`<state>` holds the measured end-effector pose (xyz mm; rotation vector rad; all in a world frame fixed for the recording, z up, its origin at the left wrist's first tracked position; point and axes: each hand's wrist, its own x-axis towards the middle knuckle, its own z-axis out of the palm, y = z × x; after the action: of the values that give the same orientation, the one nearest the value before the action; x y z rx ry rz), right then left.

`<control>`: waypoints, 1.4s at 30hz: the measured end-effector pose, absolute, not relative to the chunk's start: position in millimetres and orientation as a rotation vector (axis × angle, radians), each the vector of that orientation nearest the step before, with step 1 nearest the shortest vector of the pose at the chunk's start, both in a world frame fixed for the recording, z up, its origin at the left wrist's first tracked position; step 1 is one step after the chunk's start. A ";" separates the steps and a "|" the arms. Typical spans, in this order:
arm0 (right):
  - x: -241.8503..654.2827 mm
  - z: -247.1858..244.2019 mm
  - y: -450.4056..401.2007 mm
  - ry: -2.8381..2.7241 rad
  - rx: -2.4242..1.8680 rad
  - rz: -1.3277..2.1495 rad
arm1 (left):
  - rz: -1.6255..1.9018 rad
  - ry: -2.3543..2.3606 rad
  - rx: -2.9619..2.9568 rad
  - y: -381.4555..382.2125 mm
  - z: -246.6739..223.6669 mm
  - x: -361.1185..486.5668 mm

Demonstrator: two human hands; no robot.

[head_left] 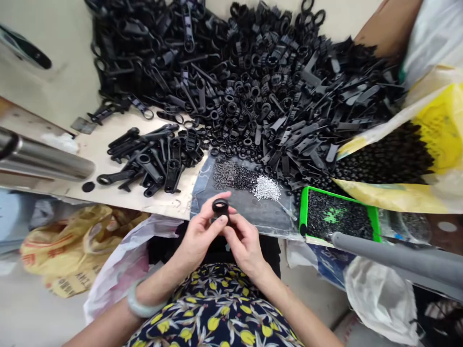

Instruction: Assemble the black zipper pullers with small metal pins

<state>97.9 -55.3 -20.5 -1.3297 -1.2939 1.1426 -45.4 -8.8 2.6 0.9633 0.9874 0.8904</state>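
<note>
A black plastic part with a ring at its top [220, 206] is pinched between the thumb and fingers of my left hand [203, 232], above the table's front edge. My right hand [246, 241] touches the lower end of the same part, its fingers closed around it; that end is mostly hidden. Just beyond my hands lies a dark cloth mat [246, 207] bearing small grey pieces [224, 174], small black pieces [244, 180] and a heap of white pins [266, 188]. Left of the mat is a small pile of black handle-shaped parts [150, 161].
A large heap of black parts [246, 72] covers the table's back. At the right are a green tray [304, 212] of tiny black pieces, an open yellow bag [439, 125] and a grey tube [390, 255]. A metal cylinder [54, 159] juts in from the left.
</note>
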 end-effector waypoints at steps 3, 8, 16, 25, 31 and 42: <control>104.4 -18.4 -59.2 -1.553 -1.367 1.067 | 0.867 1.030 1.038 -8.3 0.4 -60.8; 113.7 -22.0 -65.5 -1.518 -1.418 1.129 | 0.799 1.017 1.149 -6.0 -6.3 -61.0; 161.8 -32.8 -44.9 -1.747 -1.505 0.734 | 0.745 0.808 1.720 32.9 -26.5 -65.9; 181.6 -42.3 -36.1 -1.899 -1.620 0.351 | 0.873 1.172 2.158 39.0 -29.3 -64.8; 217.5 -26.7 -26.4 -1.989 -1.733 0.255 | 0.735 1.155 2.433 61.8 -28.1 -34.9; 206.2 -34.5 -15.3 -2.207 -1.820 0.008 | 0.704 1.134 2.472 99.9 -18.8 7.3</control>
<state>206.2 -15.3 -34.5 -1.8201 -2.2065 0.0076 7.3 99.9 -18.8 2.4716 1.1340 0.7037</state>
